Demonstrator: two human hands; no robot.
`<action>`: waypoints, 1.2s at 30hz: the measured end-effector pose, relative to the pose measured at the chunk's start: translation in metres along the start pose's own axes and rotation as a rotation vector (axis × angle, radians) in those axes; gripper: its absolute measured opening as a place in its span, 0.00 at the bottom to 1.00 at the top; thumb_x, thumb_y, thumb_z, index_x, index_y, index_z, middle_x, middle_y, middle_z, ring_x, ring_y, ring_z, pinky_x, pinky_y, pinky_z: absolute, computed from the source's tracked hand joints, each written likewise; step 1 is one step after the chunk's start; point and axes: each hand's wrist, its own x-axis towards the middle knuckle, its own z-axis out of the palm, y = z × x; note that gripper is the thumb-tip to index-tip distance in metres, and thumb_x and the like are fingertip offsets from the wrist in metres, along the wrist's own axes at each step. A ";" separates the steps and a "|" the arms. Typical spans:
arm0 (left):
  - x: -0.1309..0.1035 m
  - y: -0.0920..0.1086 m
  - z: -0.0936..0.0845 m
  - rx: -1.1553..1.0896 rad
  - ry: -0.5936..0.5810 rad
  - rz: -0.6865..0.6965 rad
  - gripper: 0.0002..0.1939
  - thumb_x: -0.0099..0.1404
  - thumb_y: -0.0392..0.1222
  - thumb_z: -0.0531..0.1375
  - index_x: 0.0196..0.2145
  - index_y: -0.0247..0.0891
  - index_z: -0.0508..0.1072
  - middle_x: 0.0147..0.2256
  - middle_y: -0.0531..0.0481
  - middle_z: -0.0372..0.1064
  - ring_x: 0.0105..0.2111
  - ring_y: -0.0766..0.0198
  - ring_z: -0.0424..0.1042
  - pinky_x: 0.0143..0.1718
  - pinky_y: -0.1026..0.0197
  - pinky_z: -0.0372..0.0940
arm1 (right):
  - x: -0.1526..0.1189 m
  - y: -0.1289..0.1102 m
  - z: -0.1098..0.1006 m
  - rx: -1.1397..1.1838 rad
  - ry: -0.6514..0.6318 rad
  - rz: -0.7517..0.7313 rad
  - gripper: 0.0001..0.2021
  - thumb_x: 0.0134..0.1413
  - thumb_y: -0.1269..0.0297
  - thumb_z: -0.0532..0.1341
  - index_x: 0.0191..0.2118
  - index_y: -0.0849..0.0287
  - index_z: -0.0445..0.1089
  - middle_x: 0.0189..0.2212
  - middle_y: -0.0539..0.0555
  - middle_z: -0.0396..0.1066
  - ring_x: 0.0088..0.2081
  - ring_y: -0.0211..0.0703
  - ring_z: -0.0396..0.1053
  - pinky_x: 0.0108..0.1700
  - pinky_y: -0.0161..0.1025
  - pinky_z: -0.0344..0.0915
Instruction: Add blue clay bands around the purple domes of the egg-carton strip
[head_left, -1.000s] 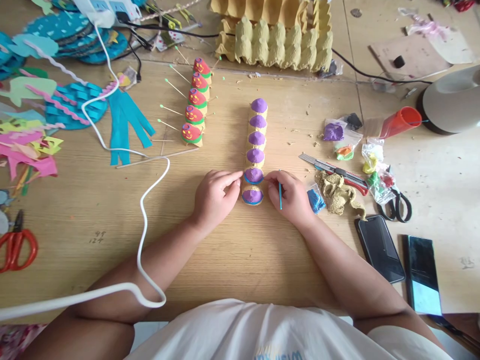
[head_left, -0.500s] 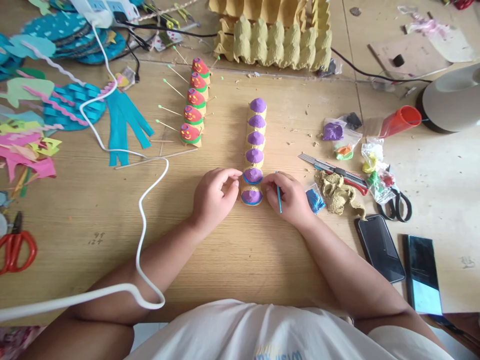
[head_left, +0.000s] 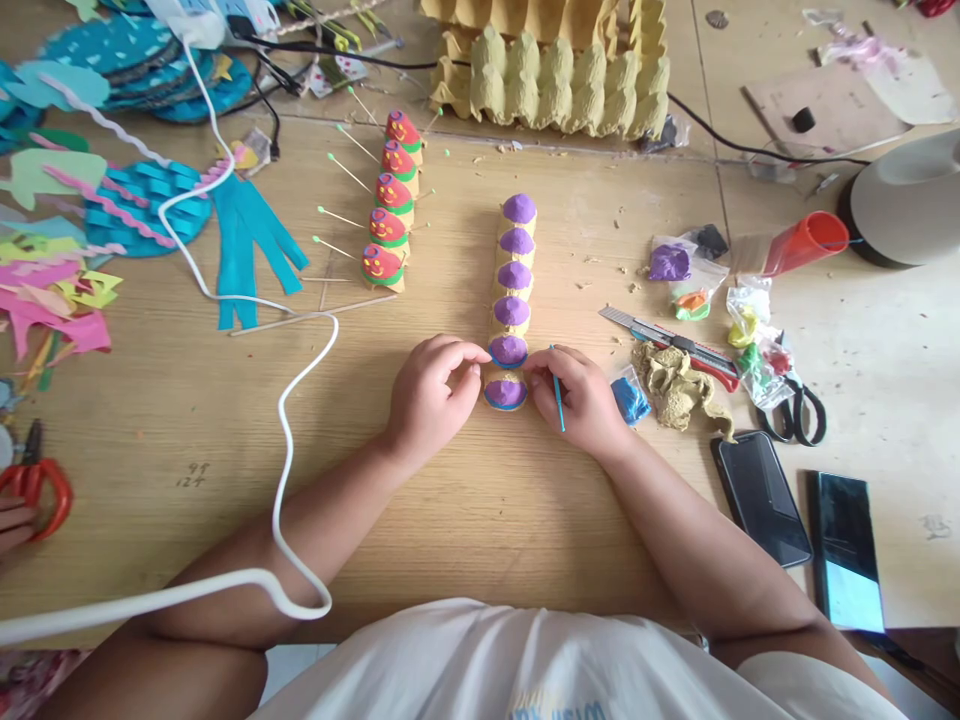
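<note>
A strip of egg-carton cups topped with purple clay lies lengthwise in the middle of the wooden table. The two nearest cups carry a thin blue clay ring. My left hand pinches the left edge of the second-nearest cup. My right hand touches that cup's right edge and also holds a thin blue stick. A lump of blue clay lies just right of my right hand.
A finished red-and-green carton strip with pins lies to the left. Egg cartons stand at the back. A utility knife, clay bags, scissors and two phones lie right. A white cable crosses my left arm. Another person's fingers touch red scissors.
My hands stay at the second-nearest cup with only small finger movements. Another person's fingers have appeared at the left edge by the red scissors.
</note>
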 end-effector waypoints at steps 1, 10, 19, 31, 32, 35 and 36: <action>0.000 0.000 0.000 0.002 -0.004 0.001 0.09 0.67 0.32 0.57 0.39 0.41 0.76 0.39 0.49 0.77 0.42 0.58 0.74 0.47 0.54 0.68 | 0.000 0.000 0.000 -0.002 0.000 0.001 0.10 0.59 0.74 0.58 0.43 0.55 0.72 0.32 0.53 0.73 0.34 0.45 0.70 0.40 0.42 0.65; 0.001 0.000 0.000 0.036 -0.027 0.012 0.09 0.66 0.32 0.58 0.39 0.40 0.77 0.38 0.49 0.77 0.39 0.58 0.73 0.45 0.54 0.67 | 0.001 0.000 0.000 -0.015 -0.002 0.023 0.10 0.57 0.74 0.59 0.43 0.56 0.72 0.32 0.52 0.73 0.34 0.45 0.70 0.39 0.41 0.65; 0.001 0.001 0.000 0.054 -0.020 0.017 0.08 0.66 0.32 0.57 0.38 0.41 0.75 0.37 0.49 0.77 0.40 0.58 0.73 0.45 0.54 0.67 | 0.002 0.000 0.000 -0.005 0.006 0.036 0.11 0.57 0.75 0.58 0.43 0.55 0.71 0.33 0.53 0.74 0.34 0.45 0.70 0.39 0.41 0.65; -0.004 0.002 0.001 0.134 -0.005 -0.073 0.07 0.65 0.34 0.59 0.41 0.41 0.71 0.40 0.48 0.76 0.38 0.57 0.70 0.43 0.54 0.65 | 0.000 -0.002 0.001 -0.027 0.076 0.142 0.08 0.54 0.74 0.60 0.38 0.54 0.65 0.30 0.51 0.71 0.30 0.44 0.67 0.36 0.40 0.63; -0.004 0.002 0.002 0.131 -0.012 -0.073 0.08 0.65 0.34 0.59 0.42 0.41 0.71 0.40 0.48 0.76 0.38 0.57 0.70 0.43 0.54 0.65 | 0.000 -0.003 0.001 -0.042 0.060 0.131 0.08 0.55 0.74 0.60 0.38 0.54 0.64 0.31 0.52 0.73 0.32 0.45 0.67 0.37 0.41 0.64; -0.004 0.001 0.003 0.087 -0.019 -0.084 0.08 0.65 0.35 0.59 0.42 0.42 0.70 0.41 0.48 0.76 0.38 0.58 0.72 0.43 0.54 0.66 | -0.001 -0.004 0.002 -0.051 0.043 0.108 0.08 0.55 0.74 0.61 0.38 0.54 0.64 0.34 0.53 0.74 0.34 0.46 0.68 0.40 0.42 0.64; -0.005 0.000 0.004 0.058 -0.018 -0.093 0.07 0.66 0.35 0.59 0.42 0.42 0.70 0.41 0.48 0.76 0.38 0.58 0.72 0.44 0.54 0.67 | -0.001 -0.003 0.002 -0.030 0.049 0.110 0.08 0.55 0.74 0.61 0.37 0.54 0.64 0.33 0.53 0.74 0.34 0.45 0.68 0.40 0.42 0.64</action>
